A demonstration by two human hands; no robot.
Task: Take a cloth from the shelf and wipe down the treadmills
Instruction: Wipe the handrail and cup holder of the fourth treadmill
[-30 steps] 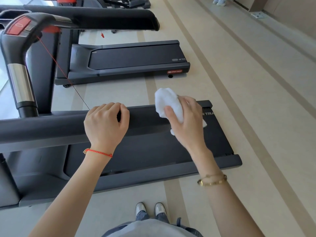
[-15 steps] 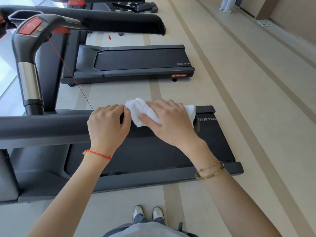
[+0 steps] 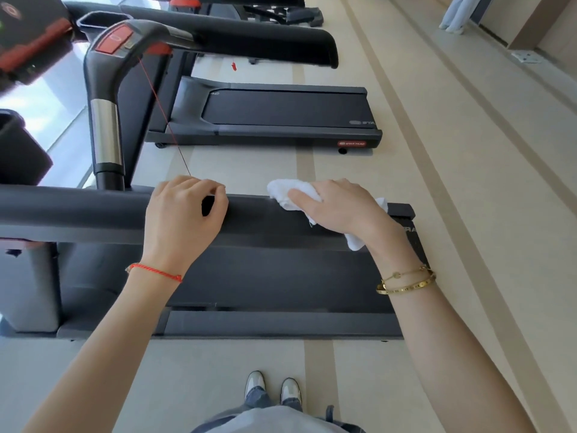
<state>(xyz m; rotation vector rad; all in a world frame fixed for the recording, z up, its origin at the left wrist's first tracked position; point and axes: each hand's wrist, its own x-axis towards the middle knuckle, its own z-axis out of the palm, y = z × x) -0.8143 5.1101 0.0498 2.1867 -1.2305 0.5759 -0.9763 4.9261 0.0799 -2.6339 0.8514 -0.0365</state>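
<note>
Right hand [image 3: 340,207]: grip closed down over a white cloth [image 3: 292,192], palm and fingers pressing it onto the top of the near treadmill's black handrail [image 3: 78,210], right of frame centre. Cloth bunches out past the fingertips toward the left and a tail hangs below the heel of the hand. Two gold bracelets [image 3: 406,281] sit on that wrist.

Left hand [image 3: 184,217]: grip curled loosely on the same handrail, just left of centre, fingers bent over the far edge, thumb tucked; nothing held in it. The two hands are near each other but apart, bare rail between them. A red string bracelet [image 3: 154,271] circles the left wrist.

Below the rail, the near treadmill [image 3: 281,276] runs left to right across mid-frame, its dark belt and side rails visible. A curved black post with a silver band and red button [image 3: 114,42] rises in the upper left; a thin red cord [image 3: 162,110] drops from it toward the left hand.

A second treadmill [image 3: 281,110] lies parallel in the upper centre of the frame, on a beige striped floor [image 3: 468,214]. At bottom centre, two light shoes [image 3: 271,385] stand on the floor, just in front of the near treadmill.
</note>
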